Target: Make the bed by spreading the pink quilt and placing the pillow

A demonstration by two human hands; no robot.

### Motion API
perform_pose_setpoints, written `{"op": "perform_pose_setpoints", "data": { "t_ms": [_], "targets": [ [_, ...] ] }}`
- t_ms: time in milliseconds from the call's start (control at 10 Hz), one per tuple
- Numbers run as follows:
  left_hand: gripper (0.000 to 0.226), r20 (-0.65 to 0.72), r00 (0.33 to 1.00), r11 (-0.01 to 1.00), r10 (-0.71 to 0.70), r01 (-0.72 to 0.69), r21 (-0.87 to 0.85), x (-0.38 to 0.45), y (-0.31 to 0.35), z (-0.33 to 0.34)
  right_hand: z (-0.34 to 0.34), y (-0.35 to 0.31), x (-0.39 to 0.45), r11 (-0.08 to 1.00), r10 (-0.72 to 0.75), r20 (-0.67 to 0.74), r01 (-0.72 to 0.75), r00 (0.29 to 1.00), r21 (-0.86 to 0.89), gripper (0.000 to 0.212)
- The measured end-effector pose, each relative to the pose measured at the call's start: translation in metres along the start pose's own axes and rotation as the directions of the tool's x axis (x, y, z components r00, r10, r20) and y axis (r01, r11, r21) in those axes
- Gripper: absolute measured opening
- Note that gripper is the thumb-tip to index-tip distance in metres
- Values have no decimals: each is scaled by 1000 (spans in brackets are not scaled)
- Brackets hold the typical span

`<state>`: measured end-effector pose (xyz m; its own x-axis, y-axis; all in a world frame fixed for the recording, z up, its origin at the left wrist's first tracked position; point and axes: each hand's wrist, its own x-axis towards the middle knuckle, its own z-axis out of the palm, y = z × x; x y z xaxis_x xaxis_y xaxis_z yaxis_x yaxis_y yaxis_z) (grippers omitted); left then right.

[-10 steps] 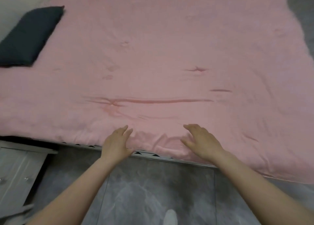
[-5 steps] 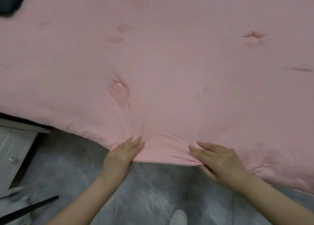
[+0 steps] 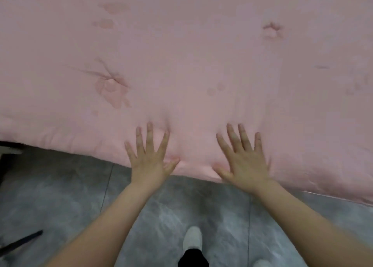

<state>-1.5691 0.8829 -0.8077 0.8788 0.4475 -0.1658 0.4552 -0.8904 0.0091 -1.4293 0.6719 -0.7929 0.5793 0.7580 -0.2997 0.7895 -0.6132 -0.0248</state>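
Note:
The pink quilt (image 3: 191,64) lies spread over the bed and fills the upper two thirds of the head view, with a few stitched dimples and small creases. Its near edge hangs over the bed's side. My left hand (image 3: 150,159) presses flat on that near edge, fingers spread wide. My right hand (image 3: 243,159) lies flat on the quilt a little to the right, fingers also spread. Neither hand holds anything. The pillow is out of view.
Grey marbled floor tiles (image 3: 60,196) run along the bed's near side. My white shoe (image 3: 192,239) stands on the floor below my hands. A dark thin bar (image 3: 22,241) lies at the lower left, and a dark gap (image 3: 8,145) shows at the left edge.
Both hands let go of the pinched quilt edge and now lie flat with fingers spread. The view has dropped closer to the bed; the dark pillow and the white drawer unit have left the frame.

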Motion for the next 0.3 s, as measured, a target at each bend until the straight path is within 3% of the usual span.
{"op": "perform_pose_setpoints", "data": {
  "t_ms": [100, 200, 300],
  "targets": [
    [86, 117, 957, 954, 267, -280, 112, -37, -9, 1, 12, -4, -45, 971, -235, 147, 239, 961, -11, 88],
    [70, 316, 761, 746, 567, -637, 194, -69, -18, -23, 4, -2, -97, 917, -394, 368, 337, 842, 212, 60],
    [60, 308, 750, 725, 586, -655, 213, -64, 2, -67, -21, 31, -139, 917, -223, 427, 40, 876, 397, 52]
  ]
}}
